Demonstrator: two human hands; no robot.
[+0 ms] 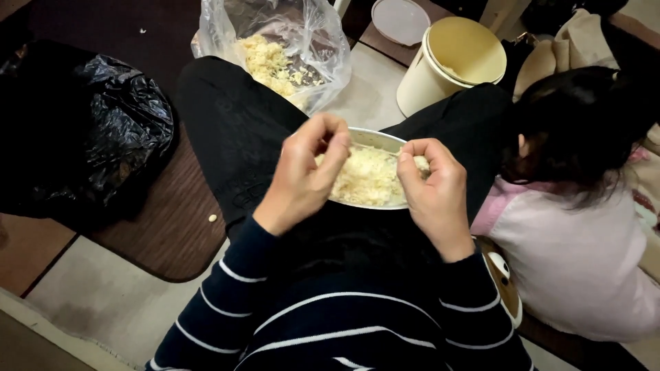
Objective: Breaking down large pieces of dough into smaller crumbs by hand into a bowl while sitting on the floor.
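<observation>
A round metal bowl (375,137) rests on my lap, filled with pale yellowish peeled pieces (368,178). My left hand (306,175) hovers over the bowl's left side, fingers pinched together on something too small to make out. My right hand (433,189) is at the bowl's right rim, fingertips closed on a small pale clove-like piece (421,163). Both arms wear dark sleeves with thin white stripes.
A clear plastic bag (282,48) of pale peelings lies beyond my knee. A cream bucket (450,62) stands open at the back with its lid (400,19) beside it. A black plastic bag (103,130) lies left. Another person in pink (584,240) sits close on my right.
</observation>
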